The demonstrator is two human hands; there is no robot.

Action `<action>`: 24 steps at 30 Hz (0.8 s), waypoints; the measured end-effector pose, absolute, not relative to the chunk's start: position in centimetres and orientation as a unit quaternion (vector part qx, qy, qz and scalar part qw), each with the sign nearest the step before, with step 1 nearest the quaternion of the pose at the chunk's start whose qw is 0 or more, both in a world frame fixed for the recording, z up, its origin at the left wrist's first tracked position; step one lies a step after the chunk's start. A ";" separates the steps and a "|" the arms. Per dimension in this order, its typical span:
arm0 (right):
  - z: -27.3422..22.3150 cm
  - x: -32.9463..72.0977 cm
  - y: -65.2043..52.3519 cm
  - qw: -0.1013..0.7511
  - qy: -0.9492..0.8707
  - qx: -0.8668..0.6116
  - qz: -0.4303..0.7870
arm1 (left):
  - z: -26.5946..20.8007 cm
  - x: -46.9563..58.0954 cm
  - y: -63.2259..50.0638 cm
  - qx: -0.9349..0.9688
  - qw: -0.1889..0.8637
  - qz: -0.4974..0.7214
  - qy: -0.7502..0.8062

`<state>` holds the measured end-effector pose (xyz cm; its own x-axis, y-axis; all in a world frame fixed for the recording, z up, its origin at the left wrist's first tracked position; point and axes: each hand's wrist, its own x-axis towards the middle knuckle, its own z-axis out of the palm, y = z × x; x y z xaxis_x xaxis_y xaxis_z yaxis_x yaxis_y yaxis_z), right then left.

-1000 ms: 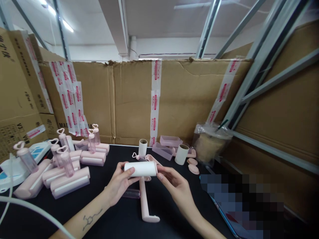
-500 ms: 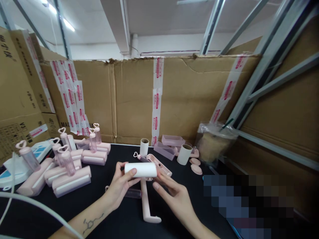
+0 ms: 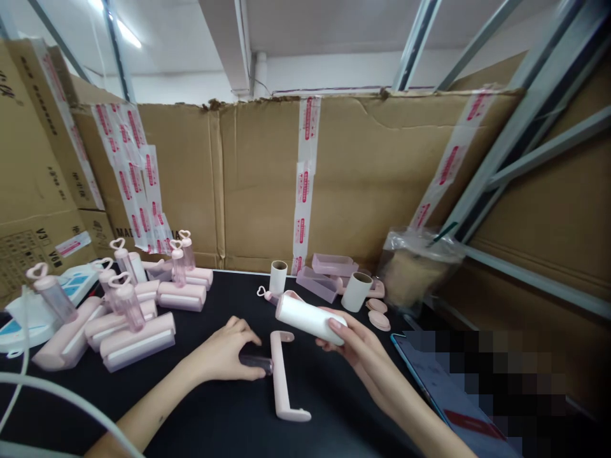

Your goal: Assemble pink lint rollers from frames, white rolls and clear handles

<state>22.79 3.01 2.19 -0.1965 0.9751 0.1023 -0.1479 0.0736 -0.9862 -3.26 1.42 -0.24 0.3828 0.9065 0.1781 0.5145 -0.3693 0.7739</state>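
Note:
My right hand [image 3: 351, 340] holds a white lint roll [image 3: 308, 317] by its near right end. The roll tilts above the table, with a pink rim at its far left end. My left hand [image 3: 226, 353] reaches around a small dark translucent tube [image 3: 256, 364] lying on the table, thumb on the near side and fingers apart on the far side. The palm hides the tube's left end. Between my hands lies a pink U-shaped handle [image 3: 281, 378]. Behind the roll, a pink shell [image 3: 292, 295] is partly hidden beside a small heart-ringed tube [image 3: 270, 296].
Finished-looking pink lint rollers [image 3: 138, 340] with heart-ringed tubes crowd the left. Two cardboard-cored white rolls [image 3: 357, 292], translucent lilac covers [image 3: 317, 284] and pink discs [image 3: 379, 319] stand at the back. A phone [image 3: 443, 381] lies right; a white cable [image 3: 71, 401] crosses front left.
My left hand has let go of the white roll and moved down to the dark tube. My right hand has carried the roll to the right and tilted it, uncovering the handle's upper end.

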 end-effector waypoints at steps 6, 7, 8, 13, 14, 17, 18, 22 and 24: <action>1.9 23.3 3.6 0.551 -0.496 -0.391 0.546 | -0.1 -2.1 0.9 0.741 0.354 0.312 0.477; 1.8 23.4 3.6 0.562 -0.481 -0.388 0.549 | -0.3 -1.7 0.9 0.724 0.379 0.323 0.476; 1.7 23.4 3.6 0.572 -0.468 -0.385 0.552 | -0.5 -1.3 0.9 0.705 0.405 0.337 0.474; 1.6 23.4 3.3 0.568 -0.482 -0.392 0.540 | -2.0 0.4 0.8 0.649 0.472 0.381 0.459; 1.6 23.3 3.2 0.560 -0.491 -0.394 0.539 | -2.2 0.6 0.8 0.647 0.478 0.382 0.456; 1.6 22.8 2.8 0.532 -0.516 -0.396 0.542 | -2.5 1.1 0.4 0.638 0.498 0.377 0.450; 1.6 22.7 2.7 0.525 -0.523 -0.397 0.542 | -2.6 1.2 0.3 0.634 0.504 0.374 0.451; 1.5 22.1 2.4 0.504 -0.530 -0.395 0.557 | -2.5 1.4 -0.1 0.628 0.512 0.359 0.464; 1.4 21.8 2.3 0.499 -0.518 -0.394 0.573 | -2.4 1.4 -0.2 0.629 0.510 0.351 0.470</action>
<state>21.84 2.32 1.37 -0.1920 0.9792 0.0658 -0.1640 0.0341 -0.9859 1.43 -0.20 -2.43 0.3120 0.9493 -0.0378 0.2336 -0.0381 0.9716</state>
